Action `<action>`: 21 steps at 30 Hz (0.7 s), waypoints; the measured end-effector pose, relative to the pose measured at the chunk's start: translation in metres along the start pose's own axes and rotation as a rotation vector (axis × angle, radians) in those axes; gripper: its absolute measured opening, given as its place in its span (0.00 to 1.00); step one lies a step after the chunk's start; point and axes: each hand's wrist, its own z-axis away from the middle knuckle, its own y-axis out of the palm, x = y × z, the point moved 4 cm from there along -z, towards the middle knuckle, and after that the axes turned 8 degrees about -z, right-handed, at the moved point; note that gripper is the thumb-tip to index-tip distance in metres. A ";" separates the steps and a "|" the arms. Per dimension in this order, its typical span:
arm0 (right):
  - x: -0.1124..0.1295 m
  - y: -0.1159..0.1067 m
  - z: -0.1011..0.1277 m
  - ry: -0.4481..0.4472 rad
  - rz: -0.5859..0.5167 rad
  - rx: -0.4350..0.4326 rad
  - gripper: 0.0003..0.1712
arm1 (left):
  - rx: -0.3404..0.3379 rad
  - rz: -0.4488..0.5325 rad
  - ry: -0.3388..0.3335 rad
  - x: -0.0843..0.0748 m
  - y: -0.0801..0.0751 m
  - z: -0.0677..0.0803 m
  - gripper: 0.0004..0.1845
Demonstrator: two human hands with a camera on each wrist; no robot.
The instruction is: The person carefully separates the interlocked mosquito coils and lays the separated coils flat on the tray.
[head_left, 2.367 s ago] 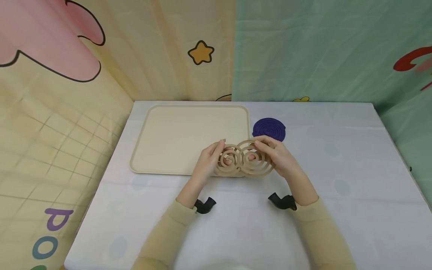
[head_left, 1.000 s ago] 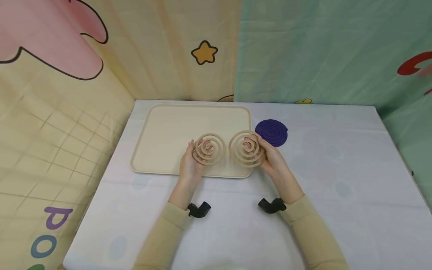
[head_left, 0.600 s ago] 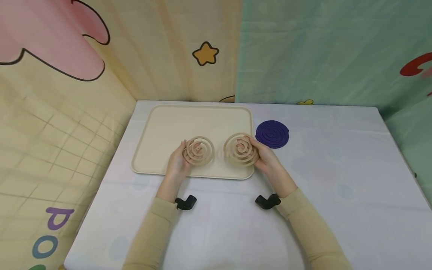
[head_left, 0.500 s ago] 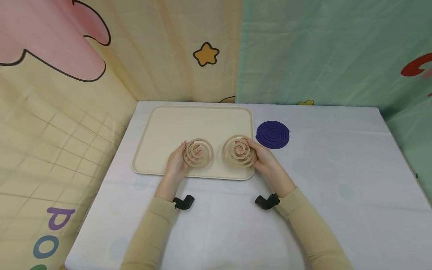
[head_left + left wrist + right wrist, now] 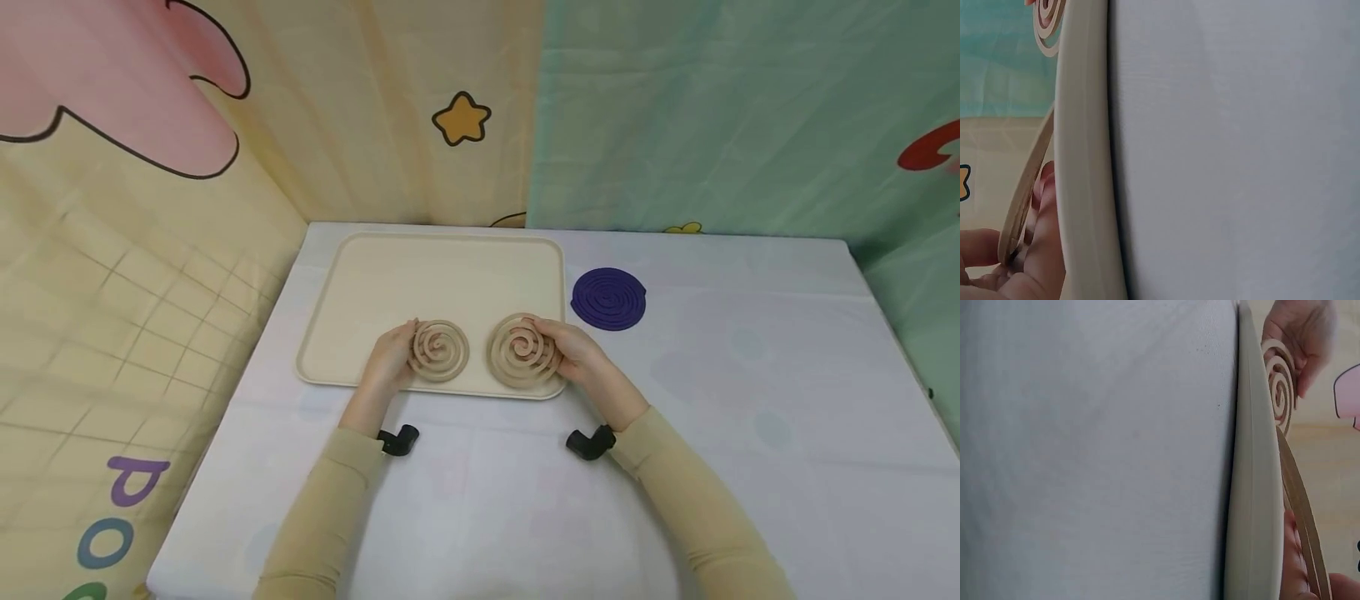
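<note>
Two beige mosquito coils are held side by side over the front part of the cream tray (image 5: 420, 258). My left hand (image 5: 386, 357) grips the left coil (image 5: 438, 347) at its left edge, thumb above and fingers beneath, as the left wrist view shows. The right coil (image 5: 522, 347), slightly larger, is pinched at its right edge by my right hand (image 5: 583, 350). A gap separates the two coils. In the wrist views the tray's rim (image 5: 1085, 162) covers the lower parts of the hands and coils, so whether the coils touch the tray cannot be told.
A purple spiral coil (image 5: 608, 299) lies flat on the white-covered table (image 5: 750, 358), just right of the tray. Patterned curtains (image 5: 645, 117) stand behind and at both sides. A black wrist mount (image 5: 590, 443) sits on each wrist.
The two coils, overlapping in my hands at first, have come apart. Both hands have moved left and lowered toward the tray's front, the left hand farther left.
</note>
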 end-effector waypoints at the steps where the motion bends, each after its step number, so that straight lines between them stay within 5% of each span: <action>1: 0.000 -0.001 0.000 0.000 0.017 -0.012 0.25 | -0.023 -0.055 -0.004 0.000 -0.001 0.000 0.26; 7: 0.002 -0.004 -0.004 -0.009 0.169 -0.132 0.26 | -0.087 -0.160 -0.003 -0.001 -0.003 0.001 0.28; 16: 0.012 -0.002 0.002 -0.134 0.821 -0.282 0.25 | -0.109 -0.194 0.013 -0.003 -0.001 0.005 0.30; 21: 0.016 0.003 0.008 -0.254 0.979 -0.277 0.21 | -0.121 -0.195 0.003 -0.003 0.000 0.007 0.29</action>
